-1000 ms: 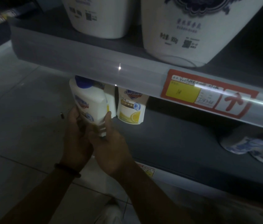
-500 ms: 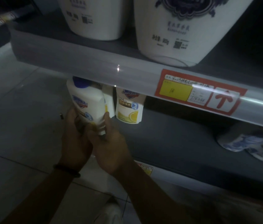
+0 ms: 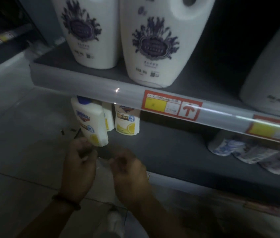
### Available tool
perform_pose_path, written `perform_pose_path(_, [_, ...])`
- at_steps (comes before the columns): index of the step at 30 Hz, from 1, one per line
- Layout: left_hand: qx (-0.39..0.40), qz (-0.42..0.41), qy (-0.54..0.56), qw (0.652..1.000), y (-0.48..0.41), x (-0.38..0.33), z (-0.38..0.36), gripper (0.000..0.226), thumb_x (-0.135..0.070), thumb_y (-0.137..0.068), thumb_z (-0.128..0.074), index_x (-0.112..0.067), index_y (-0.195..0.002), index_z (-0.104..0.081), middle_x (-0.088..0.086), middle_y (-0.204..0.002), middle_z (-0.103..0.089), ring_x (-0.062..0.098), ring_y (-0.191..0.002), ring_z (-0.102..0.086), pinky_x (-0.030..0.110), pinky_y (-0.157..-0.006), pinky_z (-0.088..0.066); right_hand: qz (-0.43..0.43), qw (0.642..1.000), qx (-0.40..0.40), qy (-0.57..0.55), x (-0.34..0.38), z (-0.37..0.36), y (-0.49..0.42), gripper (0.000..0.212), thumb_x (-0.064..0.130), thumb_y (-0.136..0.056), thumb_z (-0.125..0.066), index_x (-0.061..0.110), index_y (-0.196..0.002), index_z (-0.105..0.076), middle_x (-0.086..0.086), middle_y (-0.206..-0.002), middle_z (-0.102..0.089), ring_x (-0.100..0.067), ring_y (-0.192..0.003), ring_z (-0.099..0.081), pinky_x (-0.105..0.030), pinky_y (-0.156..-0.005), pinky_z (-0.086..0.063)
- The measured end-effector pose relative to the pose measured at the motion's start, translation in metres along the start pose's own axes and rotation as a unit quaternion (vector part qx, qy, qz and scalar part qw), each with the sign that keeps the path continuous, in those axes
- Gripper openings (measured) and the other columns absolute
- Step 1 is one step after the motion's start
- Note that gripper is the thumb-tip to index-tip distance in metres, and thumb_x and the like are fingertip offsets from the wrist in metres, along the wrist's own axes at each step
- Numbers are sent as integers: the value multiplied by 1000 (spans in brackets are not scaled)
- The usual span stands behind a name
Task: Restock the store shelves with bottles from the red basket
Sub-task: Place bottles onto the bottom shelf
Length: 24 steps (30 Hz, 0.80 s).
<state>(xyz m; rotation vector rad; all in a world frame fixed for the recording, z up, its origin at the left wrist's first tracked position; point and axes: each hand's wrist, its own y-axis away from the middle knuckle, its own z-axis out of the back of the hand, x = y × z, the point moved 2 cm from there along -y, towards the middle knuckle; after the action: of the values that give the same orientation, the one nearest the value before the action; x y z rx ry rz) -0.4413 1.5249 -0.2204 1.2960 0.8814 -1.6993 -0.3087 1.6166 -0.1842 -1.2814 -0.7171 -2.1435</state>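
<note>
Bottle point(image 3: 91, 122), white with a blue cap, leans at the lower shelf's point(image 3: 170, 152) left front corner. Left hand point(image 3: 80, 162) and right hand point(image 3: 129, 172) hover just below, fingers loosely curled, gripping nothing. It likely needs nudging upright, label outward, beside its neighbour point(image 3: 127, 121).

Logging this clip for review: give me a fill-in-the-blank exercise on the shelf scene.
The front bottle has a ____ cap. The red arrow on the price tag points ____. The lavender-printed jugs stand on the ____ shelf. The right hand holds ____.
Missing: blue; up; upper; nothing.
</note>
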Motion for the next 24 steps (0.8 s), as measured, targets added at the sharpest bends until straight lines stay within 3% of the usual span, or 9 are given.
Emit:
perform_pose_path(2, [31, 5, 1, 1000, 11, -12, 1, 42, 3, -94, -68, -32, -117, -60, -3, -117, -67, 10, -107, -66, 41, -90, -57, -16, 1000, -2, 14, -1, 8, 11, 20, 27, -104, -64, 26, -122, -72, 7, -113, -76, -8, -102, -68, -17, -84, -48])
perform_pose_path(4, [64, 12, -8, 998, 18, -24, 4, 36, 3, -94, -67, -24, -117, -62, -11, -109, -70, 6, -99, -69, 40, -84, -58, -25, 999, -22, 14, 1, 17, 22, 17, 27, -103, -65, 25, -118, -72, 7, -110, -77, -8, -102, -70, -21, -86, -50])
perform_pose_path(8, [129, 48, -4, 991, 37, -60, 10, 34, 1, -97, -64, -27, -115, -64, -11, -104, -72, 19, -94, -73, 37, -75, -58, -19, 999, -47, 5, 16, 37, 41, 12, 28, -103, -67, 24, -112, -74, 9, -101, -77, -2, -95, -70, -25, -87, -54])
perform_pose_path(18, [268, 39, -38, 962, 82, -153, 26, 25, -15, -102, -63, -35, -117, -62, -5, -114, -71, 13, -95, -75, 40, -81, -62, 20, 998, -60, -17, 72, 91, 99, 8, 26, -104, -68, 24, -99, -74, 8, -93, -77, -2, -88, -69, -12, -74, -48])
perform_pose_path(24, [330, -15, -86, 940, 93, -210, 23, 20, -27, -102, -64, -43, -113, -61, -14, -118, -70, 8, -104, -70, 40, -88, -63, 34, 997, -55, -30, 98, 139, 132, 8, 30, -105, -65, 29, -103, -73, 7, -98, -76, -7, -93, -71, -38, -88, -61])
